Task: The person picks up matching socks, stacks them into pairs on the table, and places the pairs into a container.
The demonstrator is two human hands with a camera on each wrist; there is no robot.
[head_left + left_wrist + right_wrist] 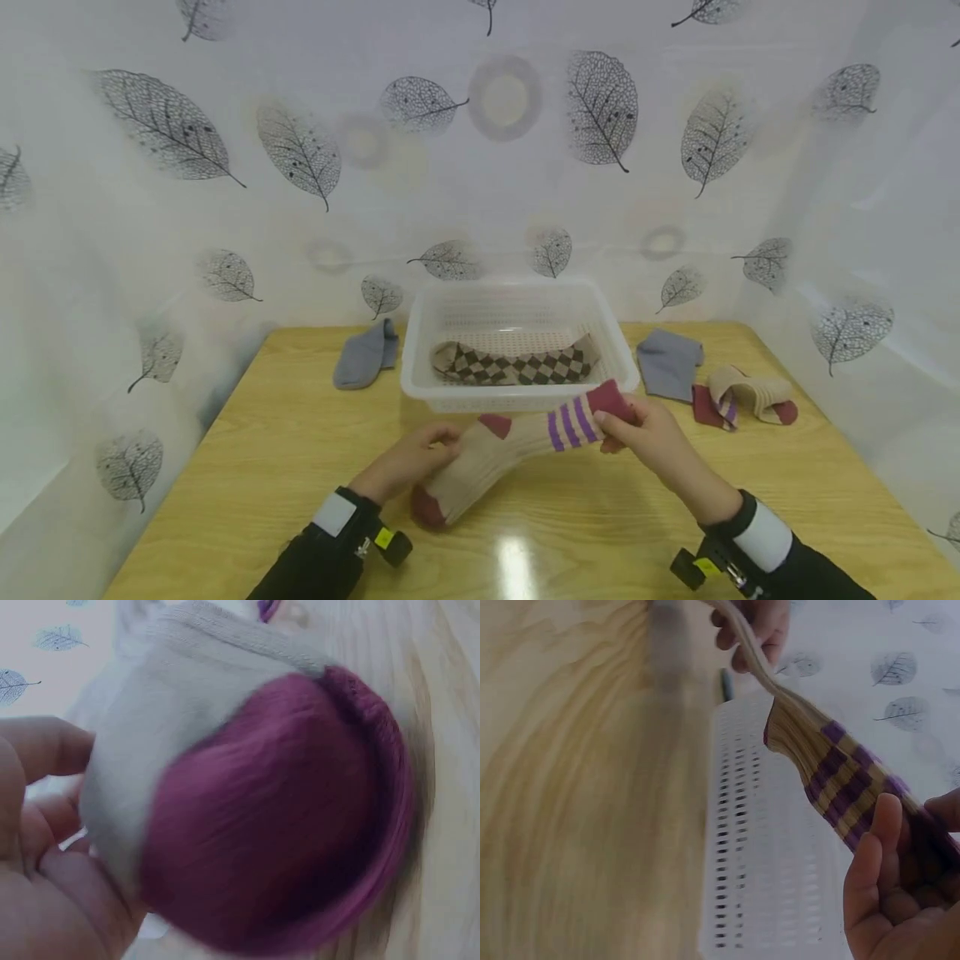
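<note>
A beige sock (498, 454) with maroon toe, heel and cuff and purple stripes is stretched between both hands above the table. My left hand (412, 458) pinches it near the foot; in the left wrist view the maroon toe (262, 817) hangs large beside the fingers. At the maroon cuff, my right hand (648, 433) grips the other end. The right wrist view shows the purple stripes (847, 780) just beyond that hand's fingers. Behind the sock stands a white plastic basket (420, 385), with a brown checkered sock (517, 367) lying inside.
On the wooden table (262, 467), a grey sock (365, 358) lies left of the basket. To its right lie another grey sock (670, 367) and a folded beige and maroon sock (750, 393). A leaf-patterned curtain (480, 183) surrounds the table's back and sides.
</note>
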